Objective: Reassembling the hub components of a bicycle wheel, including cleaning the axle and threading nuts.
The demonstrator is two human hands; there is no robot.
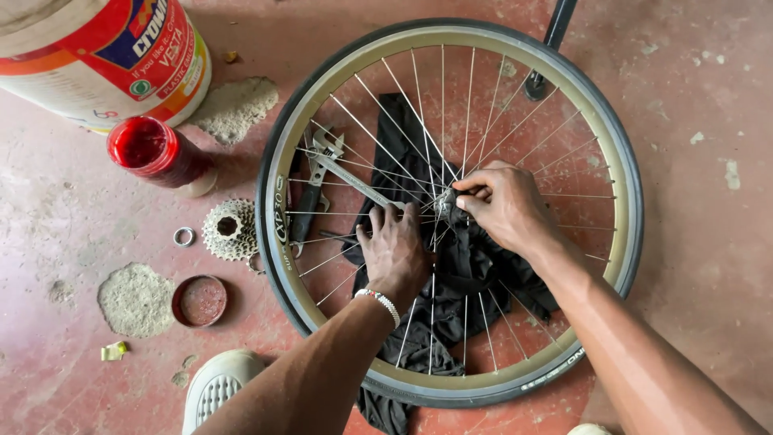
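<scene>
From my seat I see two bare forearms coming up from the bottom edge of the head view, with no sleeves anywhere on them. My left hand [394,254] wears no ring and no glove; at its wrist sits a bracelet [380,301] of small pale beads, a single strand that wraps snugly around and catches a little light. My right hand [503,205] is bare too, and its wrist carries no band or watch. Low at the left, beside the left forearm, I make out the rounded toe of a pale slip-on shoe [216,388], its upper dotted with rows of small vent holes.
</scene>
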